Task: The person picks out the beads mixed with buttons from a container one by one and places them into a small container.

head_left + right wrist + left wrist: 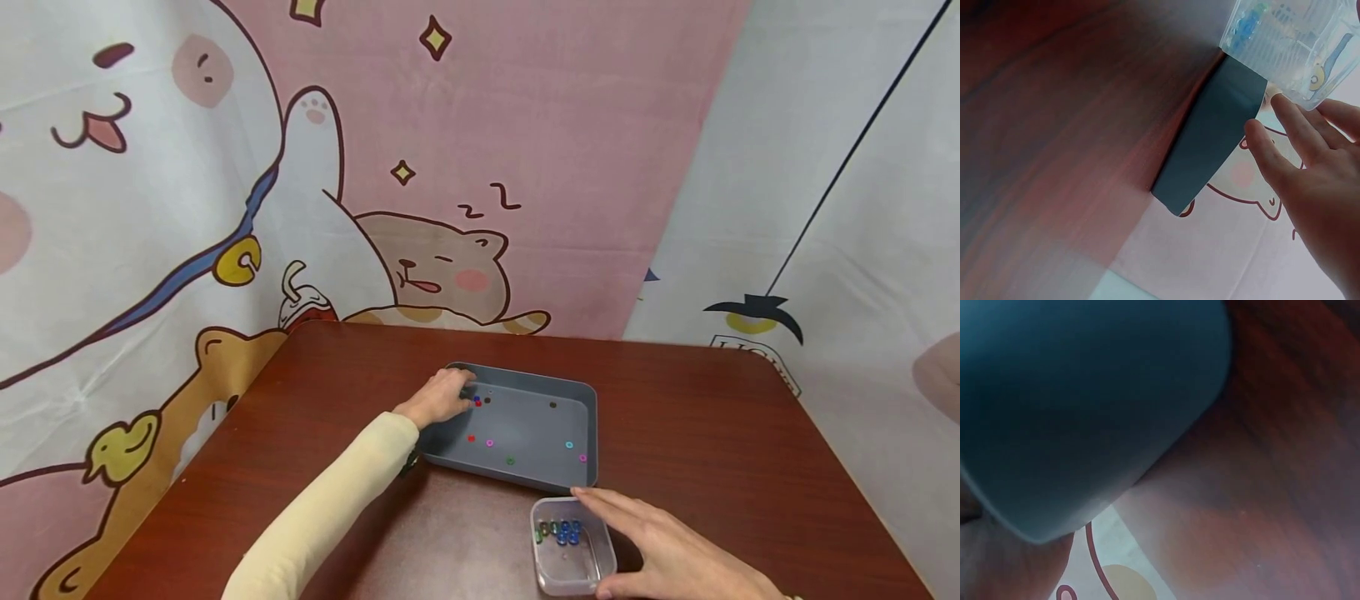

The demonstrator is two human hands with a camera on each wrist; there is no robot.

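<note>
My left hand (pixel 442 397) reaches over the left end of a grey tray (pixel 525 477), its fingertips right beside a blue bead (pixel 476 398) and a red bead (pixel 477 404). A gap shows between thumb and fingers. In the left wrist view the tray's wall (pixel 1097 425) covers the fingers. At the tray's near right corner, my right hand (pixel 667 546) holds a clear plastic box (pixel 573 575), fingers at the far side and thumb at the near one. Several blue and greenish beads (pixel 567 533) lie inside it. The right wrist view shows fairly straight fingers (pixel 1297 128) against the box.
Scattered across the tray are several small beads, among them a red one (pixel 471 438), a green one (pixel 511 461), a cyan one (pixel 569 445) and a brown one (pixel 552 405). Everything stands on a brown wooden table (pixel 697 433), with a printed cartoon cloth (pixel 585 167) behind.
</note>
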